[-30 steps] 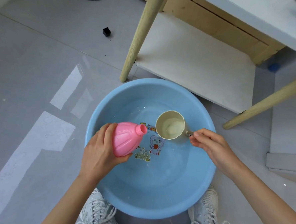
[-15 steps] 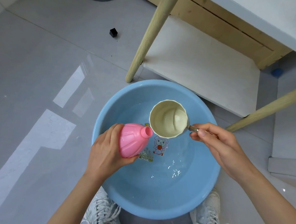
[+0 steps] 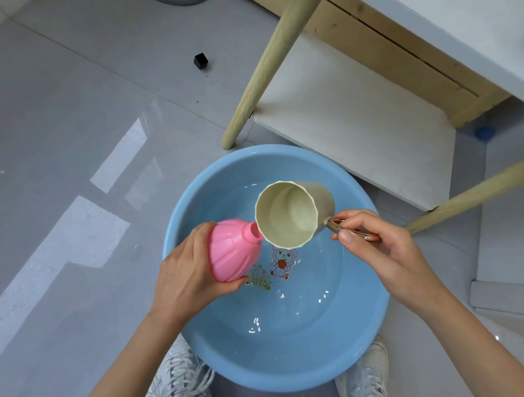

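Gripping pink bottle (image 3: 230,255), left hand (image 3: 185,276) holds its open neck just beside cup (image 3: 289,218) rim, above basin (image 3: 296,375). Right hand (image 3: 380,246) pinches thin handle (image 3: 348,231). Risks: steep cup tilt, pour likely misses narrow neck; pinch slips, cup drops.

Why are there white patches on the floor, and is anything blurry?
Head view: the white patches are glare on the glossy floor; small glints on the water in the blue basin; left hand, pink bottle, right hand and cup are sharp.
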The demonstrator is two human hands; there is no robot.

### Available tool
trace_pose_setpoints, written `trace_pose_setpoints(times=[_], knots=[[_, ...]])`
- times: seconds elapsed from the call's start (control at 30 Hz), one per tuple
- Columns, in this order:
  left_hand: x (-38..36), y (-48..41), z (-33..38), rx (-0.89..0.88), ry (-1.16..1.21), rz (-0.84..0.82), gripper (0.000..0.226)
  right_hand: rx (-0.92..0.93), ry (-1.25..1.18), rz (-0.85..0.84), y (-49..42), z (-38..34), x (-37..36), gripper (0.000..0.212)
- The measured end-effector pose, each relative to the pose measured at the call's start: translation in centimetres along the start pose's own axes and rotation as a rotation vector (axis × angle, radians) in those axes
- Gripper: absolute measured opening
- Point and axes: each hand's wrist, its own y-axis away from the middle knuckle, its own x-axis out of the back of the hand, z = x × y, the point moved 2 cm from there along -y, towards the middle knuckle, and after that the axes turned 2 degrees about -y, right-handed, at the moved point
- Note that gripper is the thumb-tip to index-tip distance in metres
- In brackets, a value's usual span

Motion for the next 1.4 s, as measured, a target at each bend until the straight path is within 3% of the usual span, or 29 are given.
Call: trace_pose_setpoints(times=[0.23,0.43,0.6,1.4], knots=[[-0.2,0.0,-0.3,0.015,0.019,-0.018,0.104,0.015,0.004,0.001,-0.3,-0.3,-0.1,0.025],[-0.4,0.0,-0.6,-0.001,0.004,-0.031,0.108,0.05,0.029,0.002,-0.4,-0.7,-0.3,0.016],[-0.4,0.1,-0.6,0.001,0.024,-0.036,0.105,0.107,0.095,0.0,-0.3,-0.9,-0.4,0.035],[-0.2,0.1,-0.4,0.009,0.033,-0.029,0.103,0.29,0.331,0.014,0.3,-2.3,-0.8,0.013]])
